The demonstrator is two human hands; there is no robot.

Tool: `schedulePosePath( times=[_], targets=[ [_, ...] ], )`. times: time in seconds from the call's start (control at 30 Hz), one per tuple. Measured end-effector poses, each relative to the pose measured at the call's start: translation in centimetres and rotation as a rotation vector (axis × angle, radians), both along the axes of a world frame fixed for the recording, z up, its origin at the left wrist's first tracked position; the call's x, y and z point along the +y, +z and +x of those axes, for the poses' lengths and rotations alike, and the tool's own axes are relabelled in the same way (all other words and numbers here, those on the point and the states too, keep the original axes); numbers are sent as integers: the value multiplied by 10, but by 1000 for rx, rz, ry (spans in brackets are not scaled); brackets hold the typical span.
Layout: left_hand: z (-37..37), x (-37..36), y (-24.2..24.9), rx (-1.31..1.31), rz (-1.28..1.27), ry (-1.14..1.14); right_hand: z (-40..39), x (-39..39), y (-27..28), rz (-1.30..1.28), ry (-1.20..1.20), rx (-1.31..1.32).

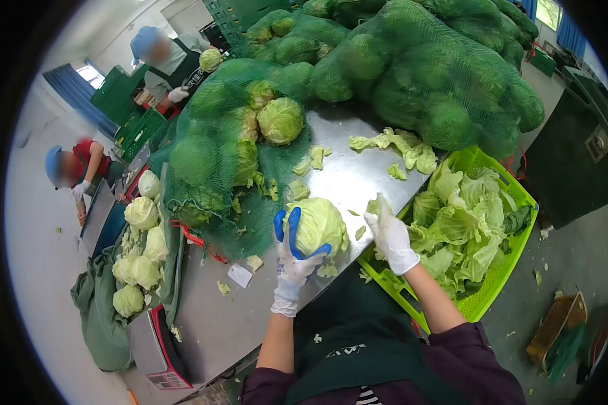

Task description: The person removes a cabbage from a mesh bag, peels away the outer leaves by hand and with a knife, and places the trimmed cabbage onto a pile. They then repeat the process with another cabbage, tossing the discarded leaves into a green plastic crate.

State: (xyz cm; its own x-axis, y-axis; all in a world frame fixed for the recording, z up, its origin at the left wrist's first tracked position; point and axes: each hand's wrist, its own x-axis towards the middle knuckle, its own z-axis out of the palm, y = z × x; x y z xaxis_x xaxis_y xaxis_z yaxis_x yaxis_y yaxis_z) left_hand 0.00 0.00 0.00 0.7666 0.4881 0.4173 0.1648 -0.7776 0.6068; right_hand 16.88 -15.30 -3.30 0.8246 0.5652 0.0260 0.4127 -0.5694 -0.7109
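My left hand [294,260], in a white glove with blue fingers, is wrapped round the near-left side of a pale green cabbage [321,226]. The cabbage rests on or just above the metal table [213,304]. To its right, my right hand [390,233] in a white glove is closed on a small piece of cabbage leaf [373,206], apart from the head. Beyond the cabbage, a green net bag [203,152] lies with its mouth toward the table, and a loose cabbage [280,121] sits at its opening.
A lime-green crate [483,307] full of leaves stands at the table's right edge. Full net bags [446,81] are piled at the back. Trimmed cabbages [142,270] lie at the left beside a scale [157,347]. Two co-workers [172,64] work at the far left.
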Motion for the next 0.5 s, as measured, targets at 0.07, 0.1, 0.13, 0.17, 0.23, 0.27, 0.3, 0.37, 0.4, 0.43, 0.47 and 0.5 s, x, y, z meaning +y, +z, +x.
schedulePosePath(
  times=[0.07, 0.1, 0.13, 0.17, 0.23, 0.27, 0.3, 0.37, 0.4, 0.43, 0.47, 0.5],
  targets=[
    [3, -5, -1, -74, -122, -28, -18, 0, 32, -99, 236, -111],
    [-7, 4, 4, -47, -100, -28, -33, 13, 30, -73, 236, -87],
    [-7, 0, 3, -61, -90, -30, -36, 15, 29, 76, 333, -208],
    [-3, -3, 1, -84, -84, -34, -36, 16, 28, 222, 430, -336],
    [1, -7, 2, -52, 13, -23, -30, 20, 38, 151, 449, -309],
    [2, -6, -1, -64, 3, -19, -26, 23, 39, 156, 475, -287],
    [4, -8, -1, -78, -10, -13, -22, 25, 40, 158, 503, -266],
    [5, -13, -1, -84, -41, -16, -7, 29, 25, 143, 415, -246],
    [5, -16, 0, -84, -65, -20, 2, 30, 21, 136, 326, -222],
    [4, -18, -2, -88, -68, -13, 14, 27, 26, 133, 333, -225],
    [1, -19, -5, -68, -11, -9, 28, 23, 32, 30, 193, -116],
    [-2, -19, -6, -47, 45, -2, 36, 19, 35, -73, 54, -9]
  ],
)
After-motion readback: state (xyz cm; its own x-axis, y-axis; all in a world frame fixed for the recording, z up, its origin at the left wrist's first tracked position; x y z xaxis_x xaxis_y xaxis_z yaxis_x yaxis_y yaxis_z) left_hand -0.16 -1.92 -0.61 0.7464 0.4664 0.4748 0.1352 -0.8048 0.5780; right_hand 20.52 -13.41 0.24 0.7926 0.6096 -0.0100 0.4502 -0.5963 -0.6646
